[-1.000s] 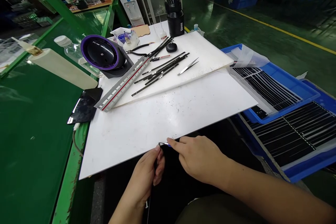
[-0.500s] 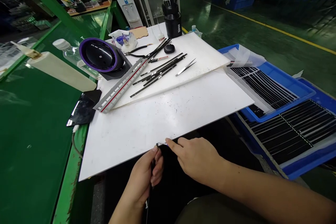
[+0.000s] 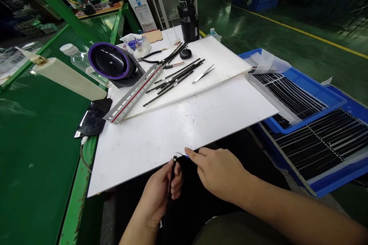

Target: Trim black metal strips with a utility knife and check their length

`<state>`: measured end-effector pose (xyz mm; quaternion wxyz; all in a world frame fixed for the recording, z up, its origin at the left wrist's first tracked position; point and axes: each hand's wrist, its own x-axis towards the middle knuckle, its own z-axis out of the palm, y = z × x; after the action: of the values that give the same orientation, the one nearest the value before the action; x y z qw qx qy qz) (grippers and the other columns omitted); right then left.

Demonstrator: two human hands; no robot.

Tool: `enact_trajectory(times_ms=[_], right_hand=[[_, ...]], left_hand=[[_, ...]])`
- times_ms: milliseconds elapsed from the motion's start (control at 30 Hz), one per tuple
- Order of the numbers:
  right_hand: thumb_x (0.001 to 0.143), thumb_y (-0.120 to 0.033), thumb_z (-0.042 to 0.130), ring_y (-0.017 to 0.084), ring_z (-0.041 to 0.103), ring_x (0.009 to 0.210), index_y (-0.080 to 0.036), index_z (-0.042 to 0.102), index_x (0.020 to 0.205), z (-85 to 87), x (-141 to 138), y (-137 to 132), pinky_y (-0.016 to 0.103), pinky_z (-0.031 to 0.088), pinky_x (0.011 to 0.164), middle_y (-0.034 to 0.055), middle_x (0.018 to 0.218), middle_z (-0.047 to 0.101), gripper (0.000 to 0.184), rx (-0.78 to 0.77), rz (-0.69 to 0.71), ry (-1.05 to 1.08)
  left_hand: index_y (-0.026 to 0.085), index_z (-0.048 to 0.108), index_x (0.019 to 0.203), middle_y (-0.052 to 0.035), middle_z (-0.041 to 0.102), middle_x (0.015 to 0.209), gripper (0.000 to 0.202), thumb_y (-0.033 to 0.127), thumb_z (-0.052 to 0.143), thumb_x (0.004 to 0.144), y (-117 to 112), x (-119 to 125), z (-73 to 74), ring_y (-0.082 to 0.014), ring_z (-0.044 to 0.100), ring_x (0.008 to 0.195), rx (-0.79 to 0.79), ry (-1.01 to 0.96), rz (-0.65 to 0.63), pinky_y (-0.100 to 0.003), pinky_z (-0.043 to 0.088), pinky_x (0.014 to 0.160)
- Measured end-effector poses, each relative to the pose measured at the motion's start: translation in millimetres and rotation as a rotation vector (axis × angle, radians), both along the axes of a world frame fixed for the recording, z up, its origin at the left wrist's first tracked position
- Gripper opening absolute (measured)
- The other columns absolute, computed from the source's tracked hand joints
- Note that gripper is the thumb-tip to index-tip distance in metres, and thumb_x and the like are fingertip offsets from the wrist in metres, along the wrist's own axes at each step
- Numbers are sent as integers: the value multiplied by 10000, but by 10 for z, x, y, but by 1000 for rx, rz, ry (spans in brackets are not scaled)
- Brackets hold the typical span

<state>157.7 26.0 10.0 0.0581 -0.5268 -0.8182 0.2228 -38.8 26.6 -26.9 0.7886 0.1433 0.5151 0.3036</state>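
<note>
I see the left hand [image 3: 161, 191] at 6 o'clock, its grip closed on a thin black strip [image 3: 173, 165] at the white board's [image 3: 172, 122] near edge; the right hand [image 3: 218, 172], at 5 o'clock, pinches a small metal tool [image 3: 182, 154], its tip just beside the strip's top end.

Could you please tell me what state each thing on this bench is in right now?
left hand: closed on black strip, held upright
right hand: pinching pointed tool, tip near the strip's top
black flask: upright, lid on
clear bottle: lying on its side, capped
tweezers: lying loose on the upper white board
blue tray: filled with rows of dark strips
</note>
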Motion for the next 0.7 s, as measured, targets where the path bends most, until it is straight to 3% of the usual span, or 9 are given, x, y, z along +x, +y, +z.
enact_trajectory(times_ms=[200, 333, 467, 700], right_hand=[[957, -214, 395, 188, 638, 684, -255, 455, 1475, -15, -6, 10, 299, 371, 560, 36, 1014, 721, 523, 12, 1, 14], [952, -209, 393, 187, 632, 666, -256, 469, 1466, -50, 2, 21, 306, 348, 544, 26, 1003, 724, 522, 24, 2, 14], [953, -217, 380, 195, 633, 650, -268, 469, 1466, -79, 2, 28, 323, 345, 524, 10, 1003, 728, 523, 34, -5, 25], [948, -220, 378, 209, 645, 652, -261, 492, 1445, -56, -5, 32, 337, 350, 525, 9, 993, 731, 511, 49, 17, 30]], left_hand=[[157, 577, 720, 52, 378, 471, 342, 428, 524, 922, 26, 3, -18, -56, 244, 418, -77, -104, 52, -166, 186, 396], [176, 458, 597, 57, 333, 448, 416, 420, 523, 927, 35, 15, -7, -60, 205, 410, -60, -64, 76, -174, 181, 382], [196, 430, 596, 57, 338, 447, 409, 455, 562, 883, 39, 24, 15, -74, 236, 399, -65, -59, 39, -180, 223, 359], [202, 434, 615, 84, 336, 415, 433, 480, 751, 716, 45, 53, 67, -48, 205, 363, -36, 86, -9, -150, 171, 310]])
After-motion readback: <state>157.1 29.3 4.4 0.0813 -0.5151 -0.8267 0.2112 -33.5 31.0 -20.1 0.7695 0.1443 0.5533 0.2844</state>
